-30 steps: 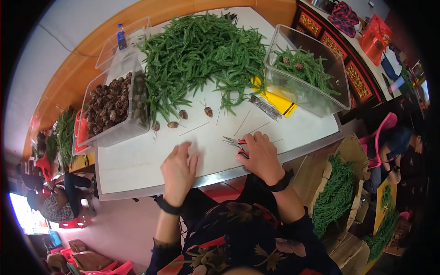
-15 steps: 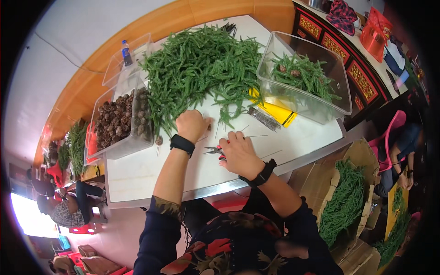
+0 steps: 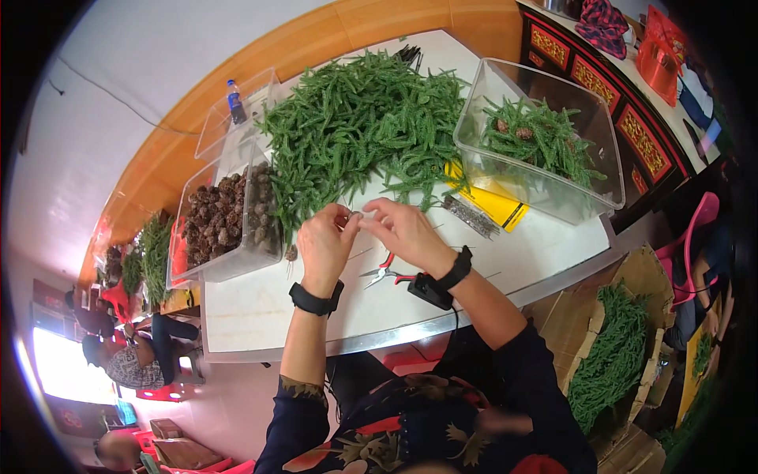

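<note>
My left hand [image 3: 325, 245] is closed around a small brown pine cone, mostly hidden by the fingers. Right beside it, my right hand [image 3: 407, 235] pinches with its fingertips against those of the left; what it grips is too small to make out. Pliers [image 3: 384, 272] with red and black handles lie on the white table [image 3: 260, 316] below my right hand. One loose pine cone [image 3: 291, 253] rests left of my left hand. Beyond both hands spreads a heap of green artificial pine sprigs [image 3: 363, 118].
A clear bin of pine cones [image 3: 225, 209] stands at left, a clear bin with green sprigs [image 3: 545, 142] at right. Thin wires [image 3: 470, 217] lie by a yellow packet [image 3: 497, 204]. A cardboard box of greenery [image 3: 608, 355] sits lower right. Other people are at far left and right.
My right hand has let go of the pliers, which now lie on the table. It has moved up and left to meet my left hand. The whole view has shifted slightly.
</note>
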The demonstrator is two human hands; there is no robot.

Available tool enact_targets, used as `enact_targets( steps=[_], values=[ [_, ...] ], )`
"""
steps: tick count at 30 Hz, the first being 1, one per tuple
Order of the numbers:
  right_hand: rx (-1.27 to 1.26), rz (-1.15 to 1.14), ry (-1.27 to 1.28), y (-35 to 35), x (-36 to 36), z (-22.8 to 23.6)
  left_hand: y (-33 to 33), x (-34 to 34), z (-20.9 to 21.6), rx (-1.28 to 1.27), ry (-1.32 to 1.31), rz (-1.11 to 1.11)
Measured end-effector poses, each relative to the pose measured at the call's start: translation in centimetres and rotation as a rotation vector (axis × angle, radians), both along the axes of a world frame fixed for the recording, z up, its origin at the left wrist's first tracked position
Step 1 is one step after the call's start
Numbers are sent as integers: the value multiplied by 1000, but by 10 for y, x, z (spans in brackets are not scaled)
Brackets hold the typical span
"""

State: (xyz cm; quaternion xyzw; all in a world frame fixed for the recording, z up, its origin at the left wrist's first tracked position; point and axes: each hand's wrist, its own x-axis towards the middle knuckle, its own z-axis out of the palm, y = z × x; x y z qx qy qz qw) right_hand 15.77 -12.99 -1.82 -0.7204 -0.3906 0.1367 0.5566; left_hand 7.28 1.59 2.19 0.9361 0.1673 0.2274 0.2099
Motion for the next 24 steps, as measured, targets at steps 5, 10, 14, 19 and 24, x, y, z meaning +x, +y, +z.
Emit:
enact_targets(
  steps=[5,10,14,19,24],
  values=[
    [354,202,594,14,17,-33,-16,3,1,6,-62,-79],
    [358,233,801,5,20,-28,-26,10,-2,-127,-75,-167],
    [534,154,822,0,26,-29,-36,25,4,-232,-106,-264],
    [729,-86,681,-22,48,-11,-41,47,10,-340,-88,-232],
    [817,-187,715,-39,60,-3,-43,74,-29,314,39,-439]
  ],
)
